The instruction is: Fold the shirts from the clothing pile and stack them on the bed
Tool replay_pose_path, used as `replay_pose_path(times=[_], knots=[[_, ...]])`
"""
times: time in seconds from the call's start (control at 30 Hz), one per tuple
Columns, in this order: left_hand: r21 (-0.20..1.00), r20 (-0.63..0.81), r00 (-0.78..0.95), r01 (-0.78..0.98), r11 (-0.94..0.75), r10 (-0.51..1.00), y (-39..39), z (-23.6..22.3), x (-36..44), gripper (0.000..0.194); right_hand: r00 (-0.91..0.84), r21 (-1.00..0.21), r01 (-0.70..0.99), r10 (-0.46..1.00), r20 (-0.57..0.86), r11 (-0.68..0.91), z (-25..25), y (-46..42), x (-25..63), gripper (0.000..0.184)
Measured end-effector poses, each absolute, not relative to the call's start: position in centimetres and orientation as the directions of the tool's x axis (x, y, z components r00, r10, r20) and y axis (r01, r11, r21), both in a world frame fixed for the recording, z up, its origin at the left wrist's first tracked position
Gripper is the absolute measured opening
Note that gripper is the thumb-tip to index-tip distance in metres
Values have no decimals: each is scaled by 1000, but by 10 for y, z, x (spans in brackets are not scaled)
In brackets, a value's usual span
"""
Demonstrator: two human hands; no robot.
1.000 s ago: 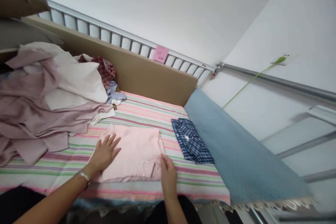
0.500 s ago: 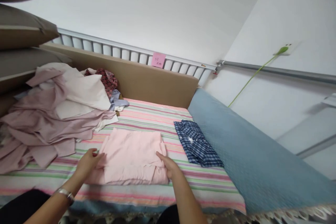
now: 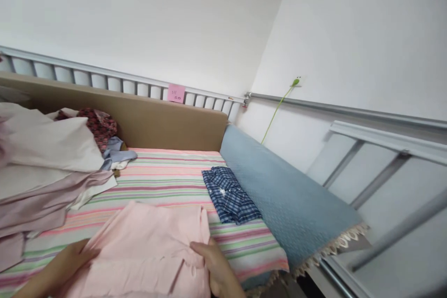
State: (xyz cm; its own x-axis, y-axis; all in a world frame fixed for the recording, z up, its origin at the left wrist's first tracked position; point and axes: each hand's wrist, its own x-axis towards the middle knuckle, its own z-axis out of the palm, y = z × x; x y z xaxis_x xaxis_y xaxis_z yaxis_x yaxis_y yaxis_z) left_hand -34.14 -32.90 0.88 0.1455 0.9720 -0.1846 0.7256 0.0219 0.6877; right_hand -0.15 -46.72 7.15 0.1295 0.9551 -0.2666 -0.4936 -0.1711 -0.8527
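Here, the pink garment (image 3: 150,237) is at the near edge of the striped sheet (image 3: 167,186), folded into a rough rectangle between both hands. The left hand (image 3: 71,260) grips its left side; the right hand (image 3: 214,263) grasps the right side, thumb on top. Whether the cloth is raised off the sheet is hard to tell from this angle. Beyond it to the right, well apart from the loose clothes (image 3: 52,144) on the left, lies a folded blue plaid shirt (image 3: 232,195), just beside the blue cover (image 3: 286,186). A brown board (image 3: 167,125) stands behind.
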Motion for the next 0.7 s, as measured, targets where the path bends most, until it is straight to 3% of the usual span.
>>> replay_pose_path(times=[0.1,0.27,0.4,0.5,0.6,0.7], knots=[[754,-187,345,650,-91,920,-318,44,-307,32,152,-835,-532,954,-260,-143,90,-488,22,46],[603,-3,403,731,-319,915,-274,106,-207,18,307,-823,-566,911,-273,-56,111,-487,70,53],[532,174,434,715,-455,884,-229,151,-105,19,476,-811,-568,860,-187,138,147,-471,115,68],[489,304,442,687,-536,844,-194,177,-27,24,660,-790,-528,736,-149,313,169,-455,142,87],[430,382,456,682,-591,804,-158,184,43,29,787,-773,-476,596,-162,420,154,-431,156,95],[358,352,500,709,-607,791,-126,160,101,26,807,-758,-501,543,-235,417,92,-400,163,92]])
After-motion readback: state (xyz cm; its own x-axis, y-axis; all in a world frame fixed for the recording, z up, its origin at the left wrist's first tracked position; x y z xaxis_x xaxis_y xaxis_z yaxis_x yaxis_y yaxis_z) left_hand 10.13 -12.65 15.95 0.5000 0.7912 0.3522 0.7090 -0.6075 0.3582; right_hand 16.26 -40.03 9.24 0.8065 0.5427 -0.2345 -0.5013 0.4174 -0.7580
